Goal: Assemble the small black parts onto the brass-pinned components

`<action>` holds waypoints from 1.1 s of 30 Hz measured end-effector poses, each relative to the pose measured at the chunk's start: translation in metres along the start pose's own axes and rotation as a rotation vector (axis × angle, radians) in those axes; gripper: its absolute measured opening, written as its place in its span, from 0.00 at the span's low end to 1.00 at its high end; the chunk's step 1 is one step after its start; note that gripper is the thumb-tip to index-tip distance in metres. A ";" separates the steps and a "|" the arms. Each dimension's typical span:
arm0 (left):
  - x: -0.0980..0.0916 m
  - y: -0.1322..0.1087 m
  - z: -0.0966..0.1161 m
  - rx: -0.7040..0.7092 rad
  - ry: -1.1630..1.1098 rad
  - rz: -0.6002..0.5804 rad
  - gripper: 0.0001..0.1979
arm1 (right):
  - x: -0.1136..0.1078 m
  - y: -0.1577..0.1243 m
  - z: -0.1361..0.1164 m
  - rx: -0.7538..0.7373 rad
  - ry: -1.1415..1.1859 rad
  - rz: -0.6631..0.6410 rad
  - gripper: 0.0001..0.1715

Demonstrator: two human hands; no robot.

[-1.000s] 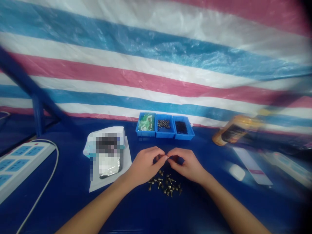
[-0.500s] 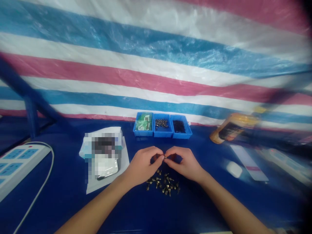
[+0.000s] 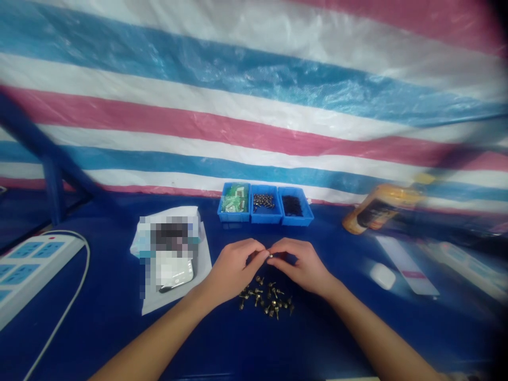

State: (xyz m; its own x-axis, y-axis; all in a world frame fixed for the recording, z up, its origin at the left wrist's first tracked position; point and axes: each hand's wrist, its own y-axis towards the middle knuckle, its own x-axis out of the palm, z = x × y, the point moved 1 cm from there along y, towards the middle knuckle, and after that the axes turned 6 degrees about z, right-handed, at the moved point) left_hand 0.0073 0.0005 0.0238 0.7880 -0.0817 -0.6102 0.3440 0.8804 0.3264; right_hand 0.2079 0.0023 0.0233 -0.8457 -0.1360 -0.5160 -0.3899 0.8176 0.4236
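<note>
My left hand (image 3: 234,269) and my right hand (image 3: 298,267) meet above the blue table, their fingertips pinching a tiny metal part (image 3: 270,255). It is too small to identify, and the fingers hide most of it. Just below my hands lies a loose heap of several small brass-coloured screws (image 3: 265,300). Neither hand touches the heap. Three blue plastic bins stand in a row further back: one holds green packets (image 3: 234,197), the middle one small metal parts (image 3: 263,201), and the right one dark parts (image 3: 292,206).
To the left are a white sheet (image 3: 203,275) under a blurred package and a phone (image 3: 177,281), then a white power strip (image 3: 32,264) with its cable. To the right are an orange jar (image 3: 381,209), a white oval object (image 3: 382,276) and another power strip (image 3: 468,270). A striped tarp (image 3: 254,106) hangs behind.
The whole view has shifted slightly as my head moved. My hands stay together, pinching the tiny part, with no clear change in grip.
</note>
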 end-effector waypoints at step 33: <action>-0.002 0.000 0.003 0.002 -0.005 -0.151 0.12 | 0.003 -0.003 0.000 -0.140 -0.211 -0.057 0.06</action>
State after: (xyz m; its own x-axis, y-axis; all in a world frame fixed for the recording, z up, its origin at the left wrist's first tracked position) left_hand 0.0072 -0.0001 0.0270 0.7301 -0.2154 -0.6485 0.4595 0.8572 0.2325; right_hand 0.2070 -0.0006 0.0205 -0.7318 -0.0479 -0.6798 -0.4940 0.7244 0.4808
